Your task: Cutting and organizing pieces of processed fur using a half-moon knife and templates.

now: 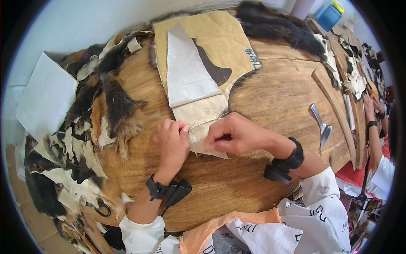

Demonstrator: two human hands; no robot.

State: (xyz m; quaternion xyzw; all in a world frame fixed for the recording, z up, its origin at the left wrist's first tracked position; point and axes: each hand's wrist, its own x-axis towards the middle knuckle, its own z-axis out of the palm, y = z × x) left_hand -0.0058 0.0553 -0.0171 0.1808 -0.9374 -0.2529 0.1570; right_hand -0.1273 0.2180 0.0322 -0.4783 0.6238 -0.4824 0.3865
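1. Head view, nearest: orange cloth [228,222] and white printed garment [317,211] along lower edge.
2. Left hand [173,137]: fingertips pinched on left edge of pale panel [198,112].
3. Right hand [237,133]: fingers curled in, over panel's right side; can't tell if it grips anything.
4. Thin thread [203,123] crosses panel between the hands.
5. Panel lies mid-desk [279,93], near end below hands; white sheet [186,72] and dark brown piece [213,67] further up, on tan sheet [220,29].
6. Right: metal blade tool [325,129], long wooden strip [338,110].
7. Left: heaped fur scraps [80,156].
8. Far right: co-worker's hand [370,106].
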